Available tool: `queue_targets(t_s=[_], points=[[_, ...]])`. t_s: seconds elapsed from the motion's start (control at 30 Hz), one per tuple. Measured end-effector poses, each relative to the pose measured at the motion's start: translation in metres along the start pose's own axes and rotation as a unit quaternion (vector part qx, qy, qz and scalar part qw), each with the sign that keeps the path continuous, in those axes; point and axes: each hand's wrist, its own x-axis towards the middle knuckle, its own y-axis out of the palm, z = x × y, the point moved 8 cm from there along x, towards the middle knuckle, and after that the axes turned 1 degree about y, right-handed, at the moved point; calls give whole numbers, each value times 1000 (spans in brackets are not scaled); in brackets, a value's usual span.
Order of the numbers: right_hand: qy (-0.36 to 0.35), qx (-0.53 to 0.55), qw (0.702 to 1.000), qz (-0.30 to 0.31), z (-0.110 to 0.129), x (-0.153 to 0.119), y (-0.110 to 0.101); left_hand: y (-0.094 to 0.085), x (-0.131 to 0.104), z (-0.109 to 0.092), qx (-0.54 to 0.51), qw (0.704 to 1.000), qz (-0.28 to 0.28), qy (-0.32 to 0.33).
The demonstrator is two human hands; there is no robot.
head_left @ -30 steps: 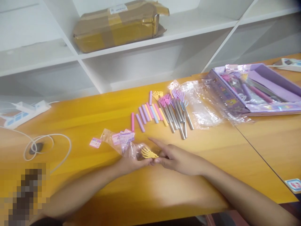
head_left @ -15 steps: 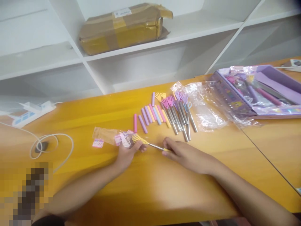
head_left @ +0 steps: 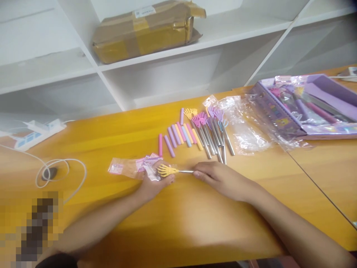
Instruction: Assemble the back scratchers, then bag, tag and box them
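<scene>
A yellow hand-shaped back scratcher [head_left: 167, 171] with a thin metal rod lies between my hands, its claw end toward the left. My right hand [head_left: 216, 176] is closed round the rod end, which hides the grip. My left hand [head_left: 153, 186] is closed on a clear plastic bag [head_left: 126, 169] with pink labels; its thumb lies just below the yellow claw. Beyond my hands is a group of pink, purple, yellow and blue tubes [head_left: 178, 134]. Beside them, several back scratchers [head_left: 208, 128] with bare metal rods lie in a pile.
Empty clear bags [head_left: 248, 137] lie right of the pile, against a purple display box [head_left: 284, 111] with packaged scratchers inside. A power strip [head_left: 40, 134] and a looped white cable [head_left: 83, 175] are at left. White shelving [head_left: 167, 80] behind holds a taped cardboard box [head_left: 145, 35].
The back scratcher has turned from slanted to nearly level, and less rod shows. My left thumb has slid off the claw's base to below it. The plastic bag has shifted slightly.
</scene>
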Motion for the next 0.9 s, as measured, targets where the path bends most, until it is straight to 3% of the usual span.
queue_targets(t_s=[0.3, 0.63, 0.9], points=[[-9, -4, 1000, 3, 3, 0, 6, 4, 0, -2, 42, 999, 15, -20], [-5, 26, 1000, 7, 9, 4, 17, 7, 2, -3, 34, 998, 58, 8], [-13, 50, 998, -39, 9, 6, 13, -3, 1, 7, -55, 998, -22, 24]])
